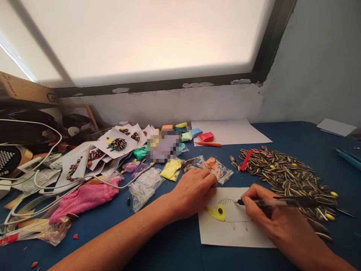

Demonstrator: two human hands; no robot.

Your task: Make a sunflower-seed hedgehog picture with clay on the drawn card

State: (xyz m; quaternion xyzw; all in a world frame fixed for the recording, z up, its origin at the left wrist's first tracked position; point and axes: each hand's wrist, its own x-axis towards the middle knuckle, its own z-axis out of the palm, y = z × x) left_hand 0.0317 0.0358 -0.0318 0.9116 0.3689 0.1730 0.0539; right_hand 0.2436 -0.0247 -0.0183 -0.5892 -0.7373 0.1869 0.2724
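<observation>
A white sheet of paper [225, 237] lies on the blue table before me, bearing a pen-drawn animal outline with short legs and scalloped marks on its back. Its head is yellow clay [217, 213] with a dark round eye. My right hand [270, 214] grips a black pen [279, 201], the tip touching or just above the drawn back. My left hand [196, 192] rests at the paper's upper left corner, fingers bent and lying down, holding nothing that I can see; its fingertips are partly hidden.
Striped sunflower seeds [293, 177] form a heap at right, with small coloured clay bits. Clay packets, including a red one [205, 136], lie ahead near an orange tool [208, 144]. Finished seed pictures [114, 143], a pink cloth [84, 199] and a white cable [126, 185] are at left.
</observation>
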